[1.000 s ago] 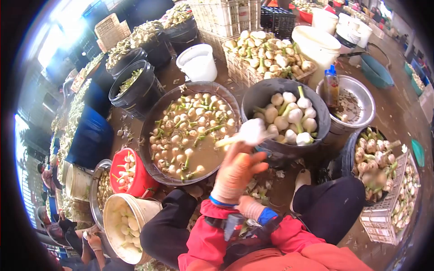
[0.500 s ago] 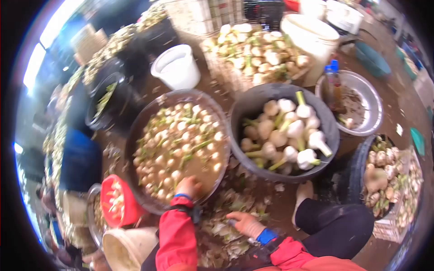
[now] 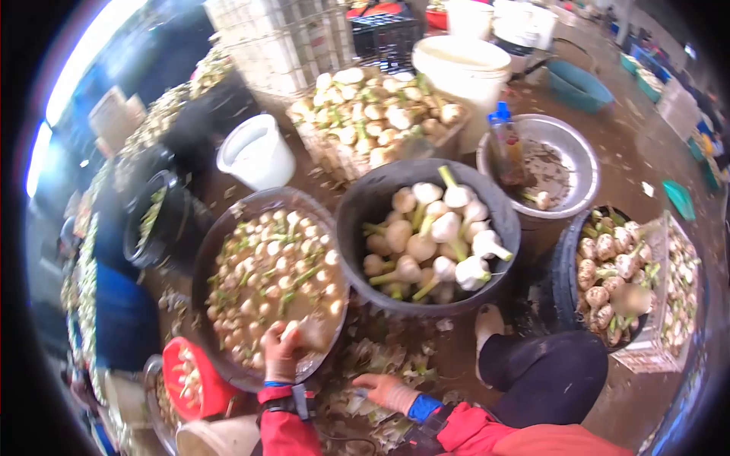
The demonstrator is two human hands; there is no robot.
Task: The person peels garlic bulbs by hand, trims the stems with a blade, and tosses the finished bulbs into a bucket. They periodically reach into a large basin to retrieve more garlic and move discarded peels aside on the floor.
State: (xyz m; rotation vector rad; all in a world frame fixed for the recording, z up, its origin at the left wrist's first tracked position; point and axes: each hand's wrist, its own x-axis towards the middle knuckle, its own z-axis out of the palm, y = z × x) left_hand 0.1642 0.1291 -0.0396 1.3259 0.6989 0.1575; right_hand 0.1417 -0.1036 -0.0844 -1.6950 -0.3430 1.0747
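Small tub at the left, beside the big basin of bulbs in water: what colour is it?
The small tub is bright red; the head view shows it.

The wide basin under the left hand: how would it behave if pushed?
The basin would probably feel heavy, since it holds water and bulbs. The water lies open, so it might slosh. Its wide shape makes tipping seem unlikely.

A brown floor (image 3: 627, 156), damp-looking in places, carries everything. On it stand a wide basin (image 3: 199, 308), a big dark tub (image 3: 430, 306) close beside it and a white bucket (image 3: 256, 163) behind the basin. Peelings (image 3: 380, 351) lie in a loose heap in front of the tub. Farther right lie a green piece of something (too blurred to name) (image 3: 678, 200) and a small white scrap (image 3: 647, 189).
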